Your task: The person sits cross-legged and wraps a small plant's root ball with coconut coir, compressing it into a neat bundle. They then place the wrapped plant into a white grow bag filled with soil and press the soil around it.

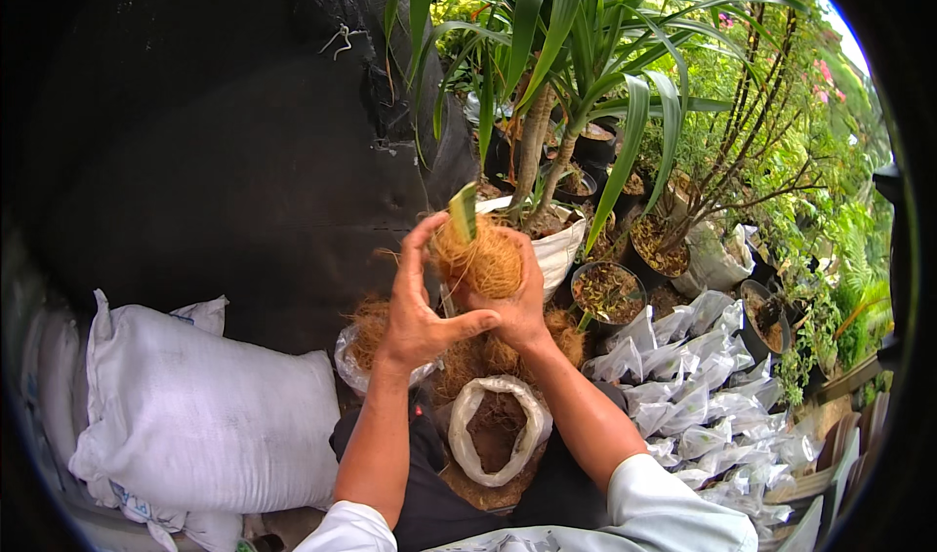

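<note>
Both hands are raised in the middle of the view around a ball of brown coconut fibre (492, 263), from which a green, yellow-edged leaf piece (463, 211) sticks up. My right hand (516, 299) grips the ball from the right and below. On its left side, my left hand (421, 299) is spread, fingers curved up beside the ball; whether its fingertips touch the fibre is unclear. Below the hands stands an open plastic bag (538, 413) with a rolled rim and brown soil inside. More fibre (457, 369) lies behind that bag.
Full white woven sacks (212, 413) lie at left. A clear bag of fibre (370, 340) stands near my left forearm. Many clear plastic bags (695, 376) are grouped at right. Behind stand a white grow bag (560, 252) with a long-leaved plant, black pots (609, 292) and a black sheet (219, 164).
</note>
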